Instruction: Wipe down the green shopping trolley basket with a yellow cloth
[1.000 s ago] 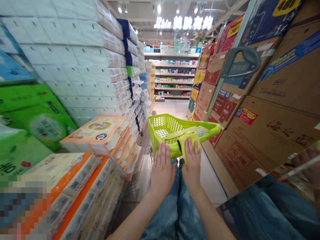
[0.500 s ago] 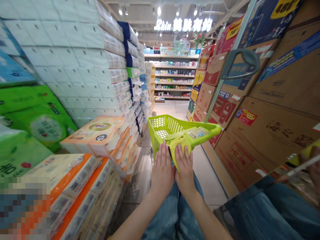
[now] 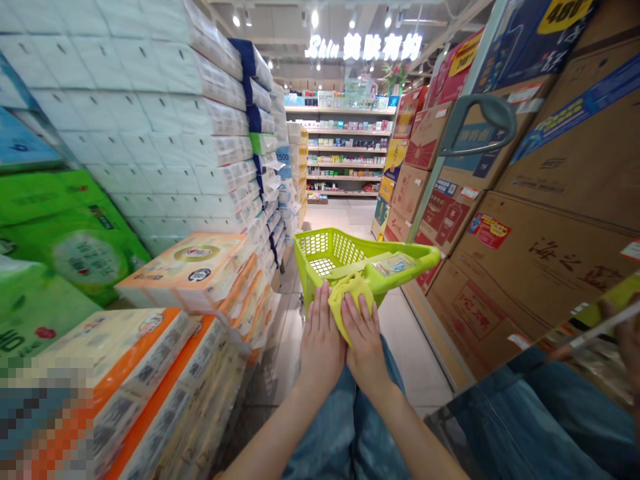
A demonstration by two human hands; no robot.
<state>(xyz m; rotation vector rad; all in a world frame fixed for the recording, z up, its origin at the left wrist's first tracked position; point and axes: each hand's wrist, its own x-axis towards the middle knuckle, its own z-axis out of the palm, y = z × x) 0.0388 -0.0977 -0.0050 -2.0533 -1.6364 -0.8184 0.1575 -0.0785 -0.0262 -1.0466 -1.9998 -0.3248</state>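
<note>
A lime-green shopping cart (image 3: 320, 252) stands in the aisle in front of me, its basket showing nothing inside. A yellow-green cloth (image 3: 347, 295) lies against the cart's near rim. My right hand (image 3: 363, 337) presses flat on the cloth with fingers stretched out. My left hand (image 3: 321, 337) rests right beside it, fingers straight and together, touching the cloth's left edge. Blue jeans show below my wrists.
Stacked tissue packs (image 3: 195, 267) wall the left side of the aisle. Cardboard boxes (image 3: 545, 260) on a rack with a grey handle (image 3: 493, 113) line the right. Tiled floor (image 3: 345, 213) runs ahead to product shelves (image 3: 345, 153). A reflective surface sits at the lower right.
My right hand slid the cloth leftward along the cart's near rim, bunching it beside my left hand. The left hand stayed nearly in place.
</note>
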